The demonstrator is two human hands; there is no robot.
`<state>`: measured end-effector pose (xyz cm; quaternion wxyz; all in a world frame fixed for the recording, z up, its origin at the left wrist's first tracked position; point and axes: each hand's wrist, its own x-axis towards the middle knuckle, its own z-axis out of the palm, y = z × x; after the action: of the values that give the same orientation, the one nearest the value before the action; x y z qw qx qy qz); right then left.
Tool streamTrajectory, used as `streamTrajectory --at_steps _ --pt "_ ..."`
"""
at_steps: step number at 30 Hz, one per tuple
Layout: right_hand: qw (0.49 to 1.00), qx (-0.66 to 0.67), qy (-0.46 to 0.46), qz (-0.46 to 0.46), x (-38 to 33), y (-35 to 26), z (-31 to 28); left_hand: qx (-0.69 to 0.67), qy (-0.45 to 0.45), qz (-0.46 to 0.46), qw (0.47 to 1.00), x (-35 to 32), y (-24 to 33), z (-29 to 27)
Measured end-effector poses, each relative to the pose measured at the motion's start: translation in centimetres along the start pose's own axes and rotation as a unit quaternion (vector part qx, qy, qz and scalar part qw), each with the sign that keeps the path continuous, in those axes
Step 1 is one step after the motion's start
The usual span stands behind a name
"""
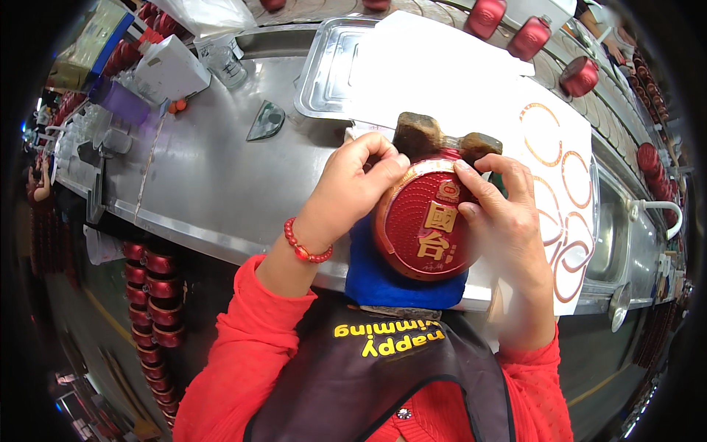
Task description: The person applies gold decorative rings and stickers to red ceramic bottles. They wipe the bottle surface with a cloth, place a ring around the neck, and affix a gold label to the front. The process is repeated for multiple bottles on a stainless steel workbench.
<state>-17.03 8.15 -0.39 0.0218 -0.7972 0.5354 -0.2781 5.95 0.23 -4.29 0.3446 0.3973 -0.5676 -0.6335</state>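
Note:
A round, flat-faced red bottle with raised gold characters leans over a blue cloth at the bench's near edge. A thin gold band follows the upper rim of its face. At the band's left part, my left hand pinches with thumb and index finger. My right hand presses an index fingertip on the band's right part, its thumb against the bottle's face and its other fingers curled. Just beyond the bottle stand two worn brown blocks. The bottle's neck is mostly hidden.
To the right lies a white sheet with several orange-gold ring strips, beside a sink. A metal tray, glass piece, white jug and purple container occupy the bench. Red bottles stand along the far side.

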Motion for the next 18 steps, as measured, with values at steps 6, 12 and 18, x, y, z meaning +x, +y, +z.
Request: streamTrajectory --at_steps 6,12,18 --pt "0.999 -0.023 -0.021 0.008 0.2 -0.5 -0.1 0.025 -0.005 0.034 0.999 0.2 -1.7 0.7" --pt "0.999 -0.023 -0.020 0.007 0.3 -0.6 -0.1 -0.049 0.001 0.078 0.996 0.3 -2.0 0.8" --pt "1.000 -0.013 -0.023 0.010 0.2 -0.5 0.0 -0.151 -0.080 0.073 0.983 -1.1 -3.2 -0.2"
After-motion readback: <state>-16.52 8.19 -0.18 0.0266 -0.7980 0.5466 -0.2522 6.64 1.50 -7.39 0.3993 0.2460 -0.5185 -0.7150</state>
